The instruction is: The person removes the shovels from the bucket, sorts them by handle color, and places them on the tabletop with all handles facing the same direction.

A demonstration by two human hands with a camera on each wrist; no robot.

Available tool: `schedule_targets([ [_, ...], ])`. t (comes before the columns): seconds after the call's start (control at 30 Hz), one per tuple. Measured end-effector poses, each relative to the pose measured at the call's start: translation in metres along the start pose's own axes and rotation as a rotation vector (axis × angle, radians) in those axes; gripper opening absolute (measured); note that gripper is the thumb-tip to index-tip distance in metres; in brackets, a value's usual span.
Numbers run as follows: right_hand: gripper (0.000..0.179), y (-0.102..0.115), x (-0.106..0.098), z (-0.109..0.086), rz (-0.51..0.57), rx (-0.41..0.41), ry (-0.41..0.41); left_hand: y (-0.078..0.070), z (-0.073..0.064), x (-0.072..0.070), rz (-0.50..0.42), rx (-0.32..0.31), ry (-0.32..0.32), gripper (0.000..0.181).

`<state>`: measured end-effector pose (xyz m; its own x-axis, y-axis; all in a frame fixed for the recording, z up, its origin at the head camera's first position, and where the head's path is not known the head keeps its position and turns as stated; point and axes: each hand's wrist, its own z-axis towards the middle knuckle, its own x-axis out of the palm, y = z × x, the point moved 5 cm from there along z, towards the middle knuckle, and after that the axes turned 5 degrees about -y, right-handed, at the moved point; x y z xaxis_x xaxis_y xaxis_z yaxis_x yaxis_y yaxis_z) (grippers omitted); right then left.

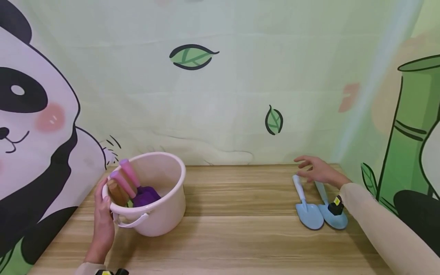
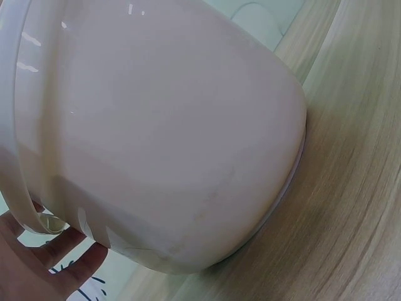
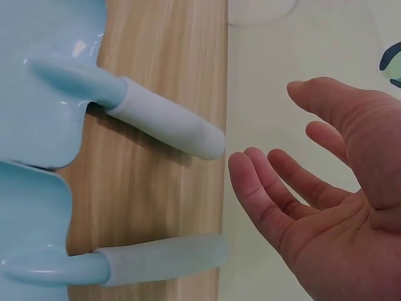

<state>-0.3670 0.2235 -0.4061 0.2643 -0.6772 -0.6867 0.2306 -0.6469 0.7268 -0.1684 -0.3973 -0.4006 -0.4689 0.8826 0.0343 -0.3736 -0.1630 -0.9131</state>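
Note:
On the left stands a pale pink bucket (image 1: 161, 215), tipped a little, its wall (image 2: 169, 125) filling the left wrist view. My left hand (image 1: 104, 219) grips its rim from the left side, thumb at the rim and fingers along the outside. Inside lean pink-handled tools (image 1: 123, 183) with purple blades (image 1: 148, 195), and brown handles (image 1: 117, 193). To the right, two light blue toy shovels lie side by side, the left one (image 1: 309, 216) slightly overlapping the right one (image 1: 337, 221). My right hand (image 1: 319, 170) hovers over their pale handles (image 3: 166, 122), fingers spread and holding nothing.
The wooden tabletop (image 1: 237, 229) runs between bucket and shovels. Behind it hangs a pale green cloth backdrop (image 1: 233, 88) with leaves, a panda on the left and bamboo on the right. The bucket's handle (image 1: 132, 222) hangs down at the front.

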Motion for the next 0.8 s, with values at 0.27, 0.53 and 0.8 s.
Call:
schedule_targets([
  [0.27,0.058,0.006,0.000,0.002,-0.010,-0.018,0.008,0.002,-0.001,-0.001,-0.005,0.035,0.001,0.054],
  [0.53,0.057,0.013,-0.002,0.009,-0.011,-0.029,0.023,0.004,-0.001,-0.002,0.033,0.035,-0.004,0.054],
  [0.8,0.058,0.022,-0.001,0.015,-0.037,-0.047,0.032,0.006,-0.002,-0.003,0.003,0.008,-0.010,0.054],
])
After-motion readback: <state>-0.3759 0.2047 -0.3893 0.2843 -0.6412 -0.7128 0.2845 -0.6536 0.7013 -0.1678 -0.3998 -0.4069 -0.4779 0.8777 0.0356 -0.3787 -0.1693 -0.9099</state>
